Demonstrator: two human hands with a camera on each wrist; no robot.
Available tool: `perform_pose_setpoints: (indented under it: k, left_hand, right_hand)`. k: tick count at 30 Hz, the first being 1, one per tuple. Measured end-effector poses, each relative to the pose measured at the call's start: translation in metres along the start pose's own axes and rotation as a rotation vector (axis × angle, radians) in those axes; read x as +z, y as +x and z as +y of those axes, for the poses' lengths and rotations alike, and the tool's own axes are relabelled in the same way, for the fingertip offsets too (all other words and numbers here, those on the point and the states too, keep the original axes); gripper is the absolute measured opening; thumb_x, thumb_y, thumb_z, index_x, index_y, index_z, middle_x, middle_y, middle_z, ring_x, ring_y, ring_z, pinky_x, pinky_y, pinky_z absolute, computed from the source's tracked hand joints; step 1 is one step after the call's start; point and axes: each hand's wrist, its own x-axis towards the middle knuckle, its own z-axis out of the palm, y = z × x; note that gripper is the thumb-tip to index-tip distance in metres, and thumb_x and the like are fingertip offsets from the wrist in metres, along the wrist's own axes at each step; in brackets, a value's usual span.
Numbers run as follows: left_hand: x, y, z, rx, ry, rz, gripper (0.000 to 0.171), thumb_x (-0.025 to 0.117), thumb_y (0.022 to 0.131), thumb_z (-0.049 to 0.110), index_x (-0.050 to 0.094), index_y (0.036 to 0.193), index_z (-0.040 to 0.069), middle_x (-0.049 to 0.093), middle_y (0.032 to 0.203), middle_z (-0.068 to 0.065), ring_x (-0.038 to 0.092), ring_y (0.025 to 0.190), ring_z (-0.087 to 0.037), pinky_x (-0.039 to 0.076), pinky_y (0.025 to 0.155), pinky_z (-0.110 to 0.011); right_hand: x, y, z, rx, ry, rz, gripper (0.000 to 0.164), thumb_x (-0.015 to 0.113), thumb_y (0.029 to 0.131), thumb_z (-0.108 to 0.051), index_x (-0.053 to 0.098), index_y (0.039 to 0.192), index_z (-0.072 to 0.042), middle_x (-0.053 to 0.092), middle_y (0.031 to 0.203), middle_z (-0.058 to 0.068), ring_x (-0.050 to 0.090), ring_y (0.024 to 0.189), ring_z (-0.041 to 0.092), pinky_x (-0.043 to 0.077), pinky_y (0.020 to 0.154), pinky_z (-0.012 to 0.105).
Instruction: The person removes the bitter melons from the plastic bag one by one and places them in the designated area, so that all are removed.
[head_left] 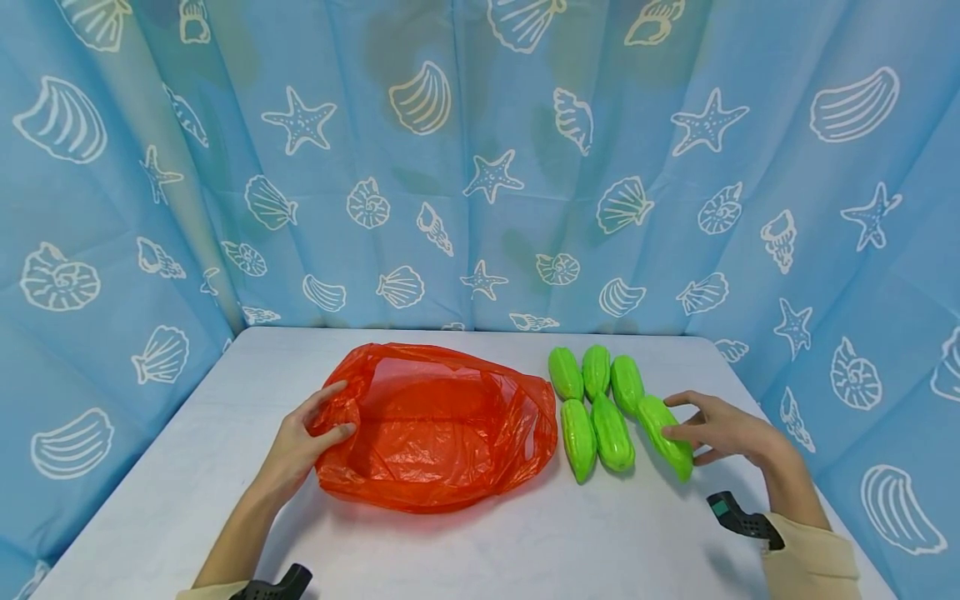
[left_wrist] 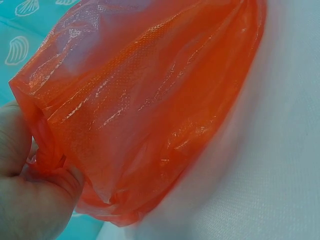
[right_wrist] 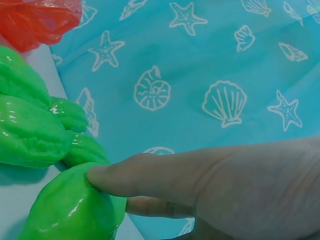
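Note:
A red plastic bag lies with its wide mouth facing up on the table's left half. My left hand pinches the bag's left rim between thumb and fingers; in the left wrist view the thin film bunches there. At the right, my right hand holds a glossy green ridged gourd, thumb on its near side and fingers round the other. The right wrist view shows the thumb pressed on this gourd. Several like gourds lie in two rows between bag and right hand.
A white cloth covers the table. Blue curtains with white shell and starfish prints hang behind it and along both sides. Dark bands with small devices sit on both wrists, over beige sleeves.

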Motion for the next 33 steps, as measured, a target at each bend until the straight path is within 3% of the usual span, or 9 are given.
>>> perform_pose_setpoints:
  k: [18, 33]
  left_hand:
    - [0.001, 0.000, 0.001, -0.002, 0.008, 0.004, 0.072, 0.072, 0.088, 0.023, 0.037, 0.151, 0.023, 0.035, 0.156, -0.012, 0.043, 0.136, -0.035, 0.058, 0.090, -0.034]
    - [-0.001, 0.000, 0.001, -0.003, 0.021, 0.007, 0.073, 0.072, 0.088, 0.025, 0.036, 0.151, 0.022, 0.037, 0.155, -0.013, 0.044, 0.134, -0.036, 0.058, 0.090, -0.033]
  right_hand:
    - [-0.001, -0.005, -0.003, 0.065, -0.014, -0.060, 0.079, 0.067, 0.092, -0.035, 0.028, 0.147, 0.005, 0.053, 0.127, 0.028, 0.061, 0.104, 0.029, 0.060, 0.080, 0.046]
    - [0.009, 0.014, 0.004, 0.000, 0.001, 0.000, 0.080, 0.066, 0.093, -0.038, 0.026, 0.147, 0.006, 0.050, 0.129, 0.034, 0.063, 0.103, 0.030, 0.060, 0.080, 0.045]
